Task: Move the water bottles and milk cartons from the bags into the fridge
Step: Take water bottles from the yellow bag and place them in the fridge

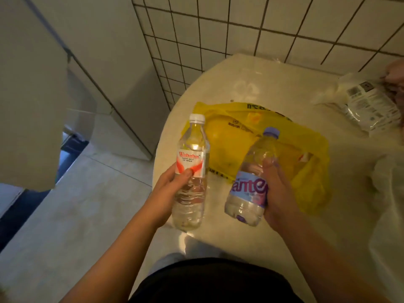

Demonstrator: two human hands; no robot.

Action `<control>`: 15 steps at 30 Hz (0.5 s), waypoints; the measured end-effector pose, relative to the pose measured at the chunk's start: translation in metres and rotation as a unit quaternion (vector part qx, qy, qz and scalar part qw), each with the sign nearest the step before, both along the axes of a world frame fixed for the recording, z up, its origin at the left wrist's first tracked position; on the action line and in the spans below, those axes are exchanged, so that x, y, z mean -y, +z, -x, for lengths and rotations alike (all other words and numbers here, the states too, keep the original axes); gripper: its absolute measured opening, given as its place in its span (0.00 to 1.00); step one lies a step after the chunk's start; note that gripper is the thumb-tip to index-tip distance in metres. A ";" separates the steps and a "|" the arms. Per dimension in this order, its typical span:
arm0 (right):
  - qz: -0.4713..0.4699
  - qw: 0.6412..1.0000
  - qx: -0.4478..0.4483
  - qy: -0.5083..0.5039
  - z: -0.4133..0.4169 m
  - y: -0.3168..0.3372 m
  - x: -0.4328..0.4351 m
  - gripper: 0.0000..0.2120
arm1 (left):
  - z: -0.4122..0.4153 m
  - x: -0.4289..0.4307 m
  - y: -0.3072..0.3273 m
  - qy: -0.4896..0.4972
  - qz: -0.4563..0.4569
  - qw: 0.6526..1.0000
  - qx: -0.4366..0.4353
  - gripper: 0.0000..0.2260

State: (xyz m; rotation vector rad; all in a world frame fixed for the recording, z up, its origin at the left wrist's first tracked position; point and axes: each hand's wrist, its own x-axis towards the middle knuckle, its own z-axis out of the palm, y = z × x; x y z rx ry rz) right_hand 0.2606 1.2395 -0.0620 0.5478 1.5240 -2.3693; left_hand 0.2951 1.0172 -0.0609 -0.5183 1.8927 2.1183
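A pale round table [284, 84] stands against a tiled wall [240, 29]. A yellow bag [236, 136] lies slack on it. The red-labelled water bottle [192, 136] and purple-capped water bottle [247, 193] are out of the bag, held above the table's near edge. Grip: left hand [166, 193] clasps the former, right hand [279, 193] the latter.

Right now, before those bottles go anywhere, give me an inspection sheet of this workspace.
Surface: pale, glossy, round table.
Job's things: red-label bottle and purple-cap bottle, both capped, in hand; yellow bag lies slack on the table behind them.
Clutter: white printed packet far right; clear plastic bag at the right edge.
Grippers: left hand grips the red-label bottle; right hand grips the purple-cap bottle.
Cables: nothing seen.
Surroundings: white tiled wall behind; pale cabinet fronts to the left.
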 end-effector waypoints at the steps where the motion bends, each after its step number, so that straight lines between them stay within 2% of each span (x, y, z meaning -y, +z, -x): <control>1: -0.002 1.000 0.018 0.017 -0.006 -0.003 0.010 0.33 | -0.009 0.008 0.000 -0.004 0.011 1.000 0.003 0.21; 4: -0.018 0.993 0.063 0.095 -0.029 -0.007 0.045 0.39 | -0.037 0.038 0.000 -0.019 0.029 0.999 -0.005 0.19; 7: -0.015 0.982 0.088 0.166 -0.058 -0.012 0.084 0.37 | -0.072 0.075 -0.007 -0.015 0.023 1.000 0.002 0.18; 11: -0.064 0.967 0.105 0.223 -0.099 -0.017 0.153 0.34 | -0.130 0.139 -0.016 0.019 0.024 0.999 0.038 0.20; 15: -0.060 0.954 0.115 0.269 -0.148 -0.029 0.237 0.35 | -0.204 0.222 -0.024 0.047 0.033 0.997 0.058 0.13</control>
